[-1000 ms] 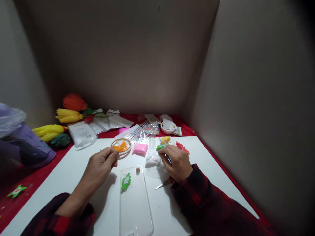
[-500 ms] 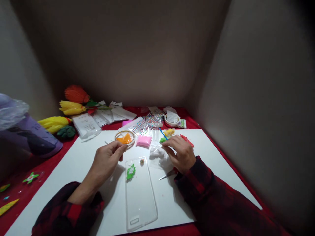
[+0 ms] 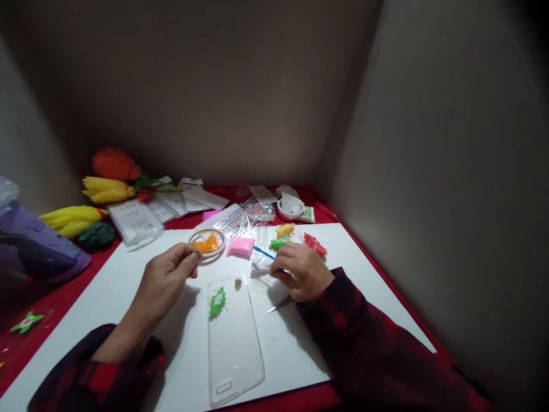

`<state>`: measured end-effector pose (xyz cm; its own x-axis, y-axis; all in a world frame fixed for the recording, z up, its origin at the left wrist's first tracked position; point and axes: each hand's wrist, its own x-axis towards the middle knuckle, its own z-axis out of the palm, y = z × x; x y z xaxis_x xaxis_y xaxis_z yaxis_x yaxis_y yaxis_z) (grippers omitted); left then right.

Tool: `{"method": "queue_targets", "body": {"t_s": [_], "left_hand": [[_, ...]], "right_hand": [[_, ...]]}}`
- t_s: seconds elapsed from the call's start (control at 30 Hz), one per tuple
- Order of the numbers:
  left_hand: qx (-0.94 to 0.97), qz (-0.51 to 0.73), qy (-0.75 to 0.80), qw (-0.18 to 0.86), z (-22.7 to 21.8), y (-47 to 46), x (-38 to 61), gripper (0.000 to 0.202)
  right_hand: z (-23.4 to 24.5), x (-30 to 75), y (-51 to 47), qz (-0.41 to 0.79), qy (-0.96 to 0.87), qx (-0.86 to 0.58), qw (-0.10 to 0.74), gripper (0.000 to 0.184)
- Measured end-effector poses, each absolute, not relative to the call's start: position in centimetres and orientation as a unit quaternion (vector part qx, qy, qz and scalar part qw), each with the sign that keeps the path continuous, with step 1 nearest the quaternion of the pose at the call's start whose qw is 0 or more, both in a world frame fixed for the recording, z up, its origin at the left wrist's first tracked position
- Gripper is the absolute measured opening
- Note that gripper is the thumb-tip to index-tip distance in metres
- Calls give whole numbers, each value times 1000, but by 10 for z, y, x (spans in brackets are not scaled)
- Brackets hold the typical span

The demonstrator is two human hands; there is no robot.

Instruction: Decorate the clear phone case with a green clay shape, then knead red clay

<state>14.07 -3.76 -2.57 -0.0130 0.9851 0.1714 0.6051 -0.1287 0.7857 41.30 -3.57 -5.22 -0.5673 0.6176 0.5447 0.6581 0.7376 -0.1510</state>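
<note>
My right hand (image 3: 302, 272) pinches a slim blue stick-like tool (image 3: 263, 252), its tip pointing left and slightly up. To the left, my left hand (image 3: 169, 273) is closed, thumb against fingers; whatever it pinches is too small to make out. Between and below both hands lies a clear phone case (image 3: 238, 349). A frilly green clay shape with a white middle (image 3: 217, 302) sits at its upper left, and a small round bead-like piece (image 3: 238, 281) near its top edge. Scissor blades (image 3: 279, 304) stick out from under my right hand, which hides the rest.
Beyond the hands lie a ring with an orange packet (image 3: 209, 245), a pink packet (image 3: 241, 246), and green (image 3: 279, 243), yellow (image 3: 285, 230) and red clay packets (image 3: 315, 244). Gem stickers (image 3: 235, 220) lie farther back. A purple cup (image 3: 40, 246) and artificial flowers (image 3: 114, 190) stand left.
The blue tool has swung from steep to flatter, its tip now pointing left. The view has turned a little right, so things appear farther left. My left hand keeps its pinch.
</note>
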Motion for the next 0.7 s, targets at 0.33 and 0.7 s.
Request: {"method": "queue_targets", "body": {"t_s": [0.33, 0.7], "left_hand": [[635, 414, 597, 261, -21, -38, 143, 25], [631, 419, 603, 251, -21, -37, 144, 22]], "right_hand": [[-73, 406, -36, -62, -901, -361, 230, 14], [-68, 403, -39, -56, -896, -375, 229, 9]]}}
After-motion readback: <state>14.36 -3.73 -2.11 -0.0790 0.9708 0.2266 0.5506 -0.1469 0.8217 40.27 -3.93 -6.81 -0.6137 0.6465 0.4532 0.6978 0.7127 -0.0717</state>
